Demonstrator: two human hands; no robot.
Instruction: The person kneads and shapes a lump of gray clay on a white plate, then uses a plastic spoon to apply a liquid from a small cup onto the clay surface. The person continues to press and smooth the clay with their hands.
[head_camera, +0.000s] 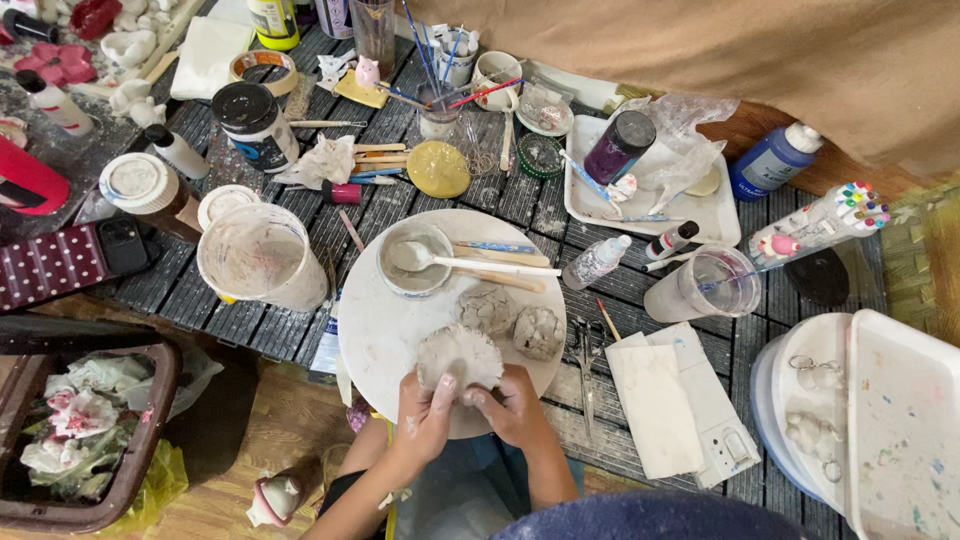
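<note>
lump of grey clay (458, 358), round and bumpy, a bit fluffy at the edges, at the near edge of the white round board (375, 330)

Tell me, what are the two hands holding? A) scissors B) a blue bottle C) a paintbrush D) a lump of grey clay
D: both the left hand and the right hand grip the lump of grey clay over the round white board.
</note>
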